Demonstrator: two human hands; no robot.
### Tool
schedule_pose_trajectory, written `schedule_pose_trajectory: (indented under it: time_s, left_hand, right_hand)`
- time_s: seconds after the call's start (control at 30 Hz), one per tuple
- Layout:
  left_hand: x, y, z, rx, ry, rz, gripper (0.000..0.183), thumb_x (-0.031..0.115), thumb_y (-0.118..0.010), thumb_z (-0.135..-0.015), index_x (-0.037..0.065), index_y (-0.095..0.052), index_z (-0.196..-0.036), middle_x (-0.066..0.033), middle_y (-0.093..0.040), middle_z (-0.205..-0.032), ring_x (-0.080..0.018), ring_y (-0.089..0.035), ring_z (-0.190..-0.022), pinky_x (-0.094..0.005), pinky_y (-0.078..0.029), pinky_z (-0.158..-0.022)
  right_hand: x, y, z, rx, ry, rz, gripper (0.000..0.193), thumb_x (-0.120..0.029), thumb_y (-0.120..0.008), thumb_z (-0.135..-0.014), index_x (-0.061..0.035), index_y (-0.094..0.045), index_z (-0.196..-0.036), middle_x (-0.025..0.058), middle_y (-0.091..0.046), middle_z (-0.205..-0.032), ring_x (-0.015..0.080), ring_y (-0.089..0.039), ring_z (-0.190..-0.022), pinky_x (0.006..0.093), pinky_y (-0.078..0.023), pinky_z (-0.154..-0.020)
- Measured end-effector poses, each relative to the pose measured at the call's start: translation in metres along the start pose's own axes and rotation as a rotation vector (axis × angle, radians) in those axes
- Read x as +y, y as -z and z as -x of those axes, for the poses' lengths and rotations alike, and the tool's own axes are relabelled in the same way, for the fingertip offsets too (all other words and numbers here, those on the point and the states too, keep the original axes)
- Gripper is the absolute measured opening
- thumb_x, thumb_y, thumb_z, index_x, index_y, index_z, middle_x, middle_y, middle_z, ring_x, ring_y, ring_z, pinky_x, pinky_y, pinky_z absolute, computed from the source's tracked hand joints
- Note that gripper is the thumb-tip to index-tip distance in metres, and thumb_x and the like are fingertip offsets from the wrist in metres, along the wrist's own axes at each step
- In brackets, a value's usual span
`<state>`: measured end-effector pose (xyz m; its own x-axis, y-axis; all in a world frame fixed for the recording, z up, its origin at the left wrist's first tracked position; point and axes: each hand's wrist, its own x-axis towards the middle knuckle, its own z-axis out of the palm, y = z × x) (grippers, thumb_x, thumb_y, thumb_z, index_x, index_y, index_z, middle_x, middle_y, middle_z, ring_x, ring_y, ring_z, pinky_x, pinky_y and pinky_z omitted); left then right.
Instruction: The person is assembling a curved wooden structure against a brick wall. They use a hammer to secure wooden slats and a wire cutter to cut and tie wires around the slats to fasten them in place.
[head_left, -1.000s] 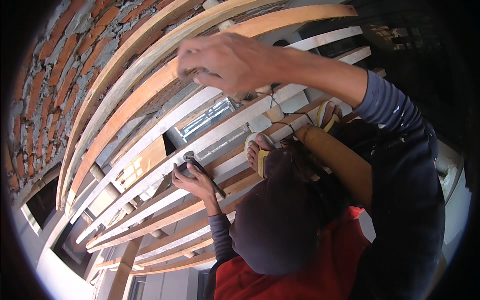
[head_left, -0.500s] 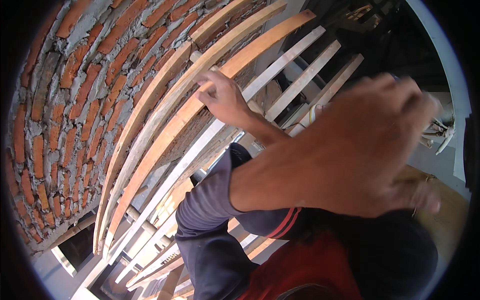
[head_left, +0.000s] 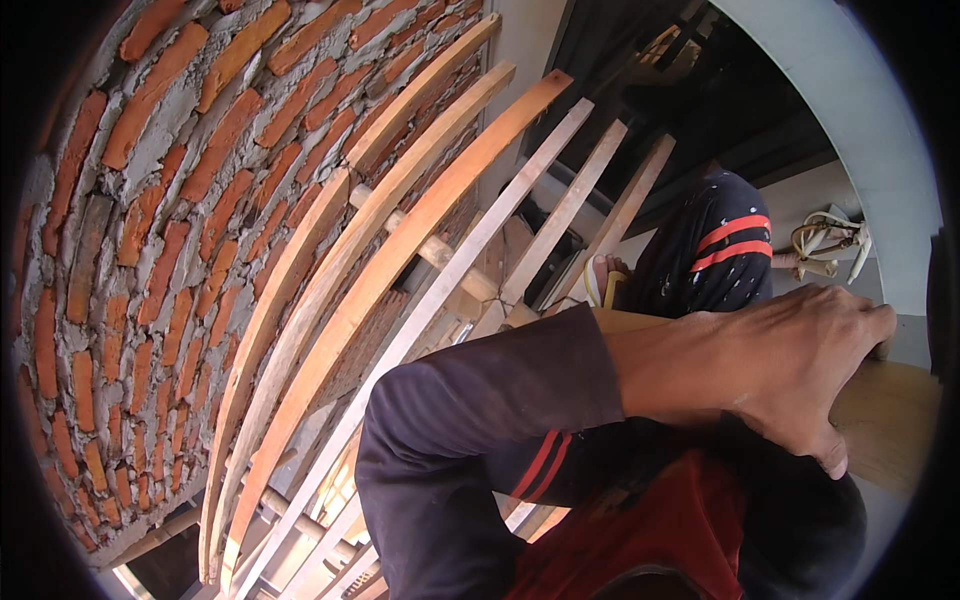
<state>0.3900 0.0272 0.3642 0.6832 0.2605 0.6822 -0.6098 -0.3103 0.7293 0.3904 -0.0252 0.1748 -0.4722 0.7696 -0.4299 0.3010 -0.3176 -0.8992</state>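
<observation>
My left arm, in a dark sleeve, reaches across to the right. My left hand [head_left: 785, 365] lies back-up on a pale wooden board [head_left: 890, 425] at the right. Its fingers bend down over the board's far side, and the thumb points toward me; the fingertips are hidden. Part of the same pale wood seems to show behind my wrist. My right hand does not show. Left of my arm, several long wooden slats [head_left: 350, 310] run side by side across round wooden poles [head_left: 435, 250].
A rough brick wall [head_left: 150, 280] rises on the left. My striped trouser leg [head_left: 735, 230] and a sandalled foot [head_left: 605, 275] are beyond the left forearm. Loose pale cables [head_left: 830, 240] hang at the far right, near a light curved edge [head_left: 860, 120]. Dark glass is behind the slats.
My right hand, over the slats before, has gone out of sight. My left hand has moved down and right onto the board. The view has shifted, uncovering more of the leg.
</observation>
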Motion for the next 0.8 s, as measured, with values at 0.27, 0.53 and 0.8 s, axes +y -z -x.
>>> schedule_pose_trajectory:
  time_s: [0.27, 0.53, 0.8]
  left_hand:
    - [0.006, 0.008, -0.005, -0.078, -0.065, 0.045, 0.060, 0.023, -0.082, -0.054, -0.009, -0.045, -0.089, -0.0254, -0.055, -0.087, -0.0420, -0.056, -0.084, -0.0422, -0.046, -0.076]
    - [0.008, 0.015, 0.002, -0.062, -0.051, -0.019, 0.065, 0.030, -0.082, -0.059, -0.005, -0.045, -0.099, -0.0212, -0.054, -0.090, -0.0391, -0.056, -0.082, -0.0404, -0.045, -0.070]
    - [0.018, 0.010, -0.009, -0.145, -0.041, -0.061, 0.072, 0.040, -0.078, -0.066, -0.009, -0.046, -0.108, -0.0230, -0.055, -0.094, -0.0349, -0.057, -0.090, -0.0359, -0.044, -0.078]
  right_hand:
    - [-0.128, 0.100, 0.170, 0.281, -0.019, 0.309, 0.037, -0.033, -0.051, -0.087, 0.0003, -0.055, -0.103, 0.0100, -0.057, -0.100, 0.0180, -0.058, -0.088, 0.0324, -0.044, -0.080]
    - [-0.248, 0.163, 0.239, 0.564, 0.865, 0.104, 0.054, -0.048, -0.043, -0.090, -0.0004, -0.050, -0.116, 0.0130, -0.054, -0.102, 0.0218, -0.059, -0.083, 0.0344, -0.048, -0.071]
    - [-0.316, 0.165, 0.250, -0.263, 1.118, -0.076, 0.048, -0.040, -0.045, -0.091, -0.0086, -0.039, -0.128, 0.0152, -0.048, -0.116, 0.0286, -0.058, -0.094, 0.0430, -0.043, -0.085]
